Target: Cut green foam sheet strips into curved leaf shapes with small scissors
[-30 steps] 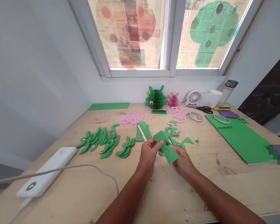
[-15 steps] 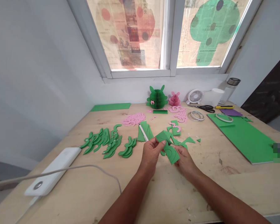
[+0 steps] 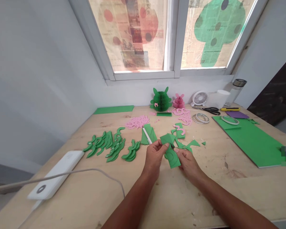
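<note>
My left hand pinches a piece of green paper with curved outlines drawn on it. Closed at the paper's right side is my right hand. A small dark thing shows at its fingertips, mostly hidden, so its kind is unclear. Just left of the hands, a white pen lies on a green paper sheet. Green paper scraps are scattered beyond my right hand. Stacks of green crescent cutouts lie to the left.
Pink cutouts, a green honeycomb paper figure and a smaller pink one are at the back. Tape rolls, black-handled scissors and a green board lie right. A white power bank and cable occupy the left.
The green paper has turned slightly, its lower end swinging a little left. My right hand has shifted slightly up and left along the paper's edge.
</note>
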`<action>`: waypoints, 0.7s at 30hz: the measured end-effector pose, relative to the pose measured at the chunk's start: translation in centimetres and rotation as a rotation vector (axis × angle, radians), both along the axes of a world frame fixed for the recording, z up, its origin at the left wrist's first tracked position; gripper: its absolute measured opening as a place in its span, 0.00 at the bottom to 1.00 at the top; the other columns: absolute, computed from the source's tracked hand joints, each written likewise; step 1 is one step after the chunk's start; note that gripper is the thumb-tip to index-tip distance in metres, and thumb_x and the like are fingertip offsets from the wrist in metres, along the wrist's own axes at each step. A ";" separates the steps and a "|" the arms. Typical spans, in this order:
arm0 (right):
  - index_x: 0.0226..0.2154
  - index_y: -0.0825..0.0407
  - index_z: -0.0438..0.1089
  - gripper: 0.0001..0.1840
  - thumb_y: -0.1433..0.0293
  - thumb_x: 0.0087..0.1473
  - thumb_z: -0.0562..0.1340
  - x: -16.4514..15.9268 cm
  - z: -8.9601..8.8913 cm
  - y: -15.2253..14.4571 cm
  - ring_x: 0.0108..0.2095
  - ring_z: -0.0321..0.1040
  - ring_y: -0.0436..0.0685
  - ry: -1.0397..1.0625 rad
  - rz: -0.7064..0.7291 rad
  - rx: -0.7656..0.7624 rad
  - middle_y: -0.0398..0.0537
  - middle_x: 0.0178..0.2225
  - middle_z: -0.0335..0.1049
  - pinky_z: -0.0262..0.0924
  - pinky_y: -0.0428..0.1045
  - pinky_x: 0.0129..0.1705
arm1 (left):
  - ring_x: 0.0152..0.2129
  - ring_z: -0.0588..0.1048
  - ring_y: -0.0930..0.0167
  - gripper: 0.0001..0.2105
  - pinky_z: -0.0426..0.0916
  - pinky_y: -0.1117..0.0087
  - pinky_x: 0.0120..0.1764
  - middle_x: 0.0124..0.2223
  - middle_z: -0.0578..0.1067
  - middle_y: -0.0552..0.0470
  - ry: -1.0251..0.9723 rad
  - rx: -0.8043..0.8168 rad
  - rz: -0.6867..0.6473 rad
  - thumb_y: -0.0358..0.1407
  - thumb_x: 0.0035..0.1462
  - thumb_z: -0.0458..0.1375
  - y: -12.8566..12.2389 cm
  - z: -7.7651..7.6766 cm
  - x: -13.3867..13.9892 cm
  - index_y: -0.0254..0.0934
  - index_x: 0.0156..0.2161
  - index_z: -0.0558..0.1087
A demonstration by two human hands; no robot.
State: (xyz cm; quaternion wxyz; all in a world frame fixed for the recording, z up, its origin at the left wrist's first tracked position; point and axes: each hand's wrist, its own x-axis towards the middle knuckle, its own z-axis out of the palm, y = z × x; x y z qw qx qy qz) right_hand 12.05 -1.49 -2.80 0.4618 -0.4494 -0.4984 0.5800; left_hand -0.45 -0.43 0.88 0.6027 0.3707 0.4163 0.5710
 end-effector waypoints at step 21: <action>0.19 0.51 0.53 0.23 0.52 0.53 0.54 0.0 0.5 -0.3 0.15 0.37 0.46 -0.030 0.011 -0.029 0.34 0.13 0.43 0.33 0.45 0.16 | 0.23 0.70 0.73 0.07 0.64 0.73 0.31 0.24 0.74 0.53 -0.005 -0.027 -0.017 0.36 0.40 0.63 -0.1 0.3 0.0 0.33 0.24 0.71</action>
